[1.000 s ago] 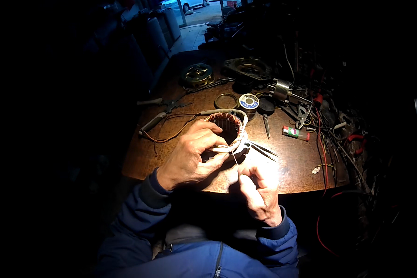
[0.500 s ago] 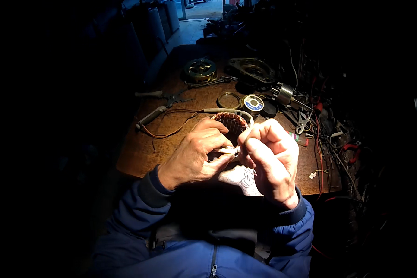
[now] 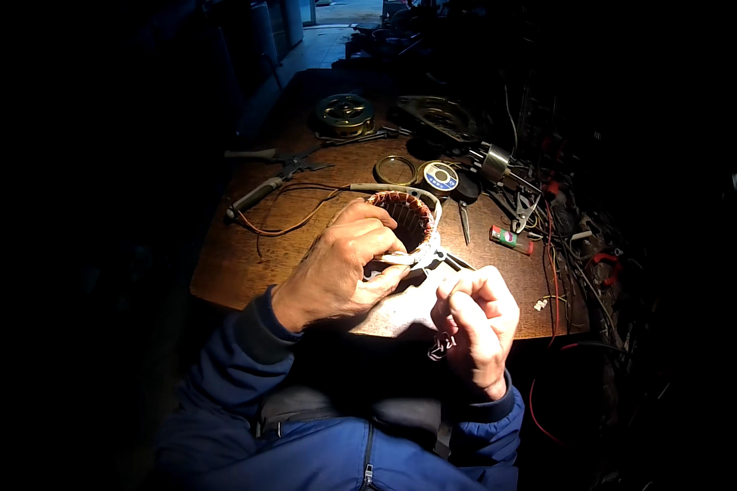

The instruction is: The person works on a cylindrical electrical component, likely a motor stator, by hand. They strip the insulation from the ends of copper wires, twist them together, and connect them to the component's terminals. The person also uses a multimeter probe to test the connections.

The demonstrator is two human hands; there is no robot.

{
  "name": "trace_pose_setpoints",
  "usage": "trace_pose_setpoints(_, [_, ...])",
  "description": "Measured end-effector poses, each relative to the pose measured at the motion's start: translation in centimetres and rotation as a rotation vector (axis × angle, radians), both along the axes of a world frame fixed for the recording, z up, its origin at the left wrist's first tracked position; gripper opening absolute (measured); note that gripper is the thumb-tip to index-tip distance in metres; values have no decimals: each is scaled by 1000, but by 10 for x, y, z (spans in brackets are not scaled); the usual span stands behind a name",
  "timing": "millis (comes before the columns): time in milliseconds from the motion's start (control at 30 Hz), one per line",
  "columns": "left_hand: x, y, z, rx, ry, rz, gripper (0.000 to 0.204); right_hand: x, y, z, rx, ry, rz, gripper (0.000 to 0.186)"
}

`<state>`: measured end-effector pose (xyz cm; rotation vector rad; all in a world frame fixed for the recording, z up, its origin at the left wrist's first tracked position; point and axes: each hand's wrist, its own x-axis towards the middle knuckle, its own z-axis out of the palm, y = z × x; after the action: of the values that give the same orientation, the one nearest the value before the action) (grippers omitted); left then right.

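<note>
A round motor stator (image 3: 415,216) with copper windings sits on the table in front of me. My left hand (image 3: 340,262) grips its near left side, with thumb and fingers closed around the edge and a pale sleeved lead (image 3: 395,258). To the right of the stator and nearer to me, my right hand (image 3: 481,323) is pinched shut on a thin thread. A loose tangle of this thread (image 3: 441,347) hangs beside the fingers. A pale sleeve runs over the stator's far rim to brown wires (image 3: 303,225) on the left. My fingers hide part of the stator's near side.
Pliers (image 3: 291,166) lie at the left. Farther back are a brass-coloured round cover (image 3: 345,114) and a larger housing (image 3: 438,116). A ring (image 3: 395,170), a labelled spool (image 3: 440,177), a rotor (image 3: 496,163) and a red-green cylinder (image 3: 511,239) lie rightward, near tangled wires (image 3: 581,245).
My right hand has moved away from the stator, down toward me, with the thread tangle now hanging by it. The stator's right side has come into sight. My left hand keeps its grip.
</note>
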<state>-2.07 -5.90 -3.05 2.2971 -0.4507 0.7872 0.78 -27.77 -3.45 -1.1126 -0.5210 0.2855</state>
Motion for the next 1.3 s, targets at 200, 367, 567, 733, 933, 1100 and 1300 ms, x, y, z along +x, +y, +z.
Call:
trace_pose_setpoints(200, [-2, -3, 2, 8, 18, 19, 18, -10, 5, -24, -130, 45, 22, 9])
trace_pose_setpoints(367, [-4, -4, 3, 32, 5, 48, 19, -15, 3, -25, -163, 9, -16, 8])
trace_pose_setpoints(567, [-4, -5, 5, 53, 12, 59, 20, -12, 1, -46, -308, -186, -65, 5])
trace_pose_setpoints(733, [-2, -5, 2, 52, 0, 67, 19, -16, -3, -23, -215, -312, -81, 3])
trace_pose_setpoints(933, [-5, -5, 7, 3, 29, 12, 14, 2, 26, 25, -106, -414, 33, 4])
trace_pose_setpoints(1100, [-5, -11, 5, -187, -80, -43, 16, 21, 71, 42, -209, -522, 93, 3])
trace_pose_setpoints(1300, [-4, -8, -1, 21, -77, 51, 17, 29, 44, 45, 37, -260, 153, 3])
